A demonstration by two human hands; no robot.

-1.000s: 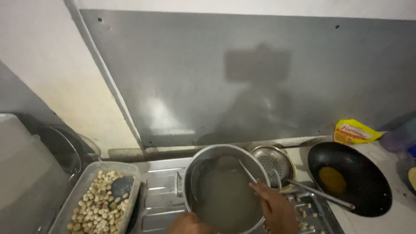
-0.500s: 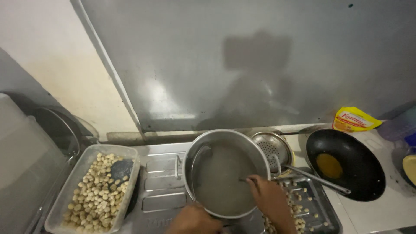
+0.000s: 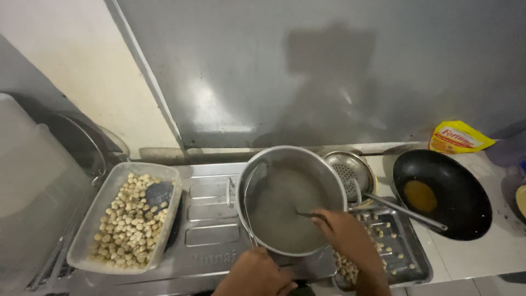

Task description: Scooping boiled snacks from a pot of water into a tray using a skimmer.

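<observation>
The right hand point(image 3: 345, 235) grips a thin utensil point(image 3: 307, 215) inside the steel pot point(image 3: 257, 170) of cloudy liquid; the left hand point(image 3: 255, 271), closed, holds the pot's near rim.

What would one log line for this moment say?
right hand: holds utensil in pot | left hand: at pot's near rim | tub of pale pieces: left

Only one view is showing: the head camera is looking down and forward from above the stove point(image 3: 211, 230), quite near. It is facing the steel wall panel point(image 3: 329, 71). The steel pot point(image 3: 290, 200) is sitting near the lower centre, the black pan point(image 3: 444, 194) at right.
</observation>
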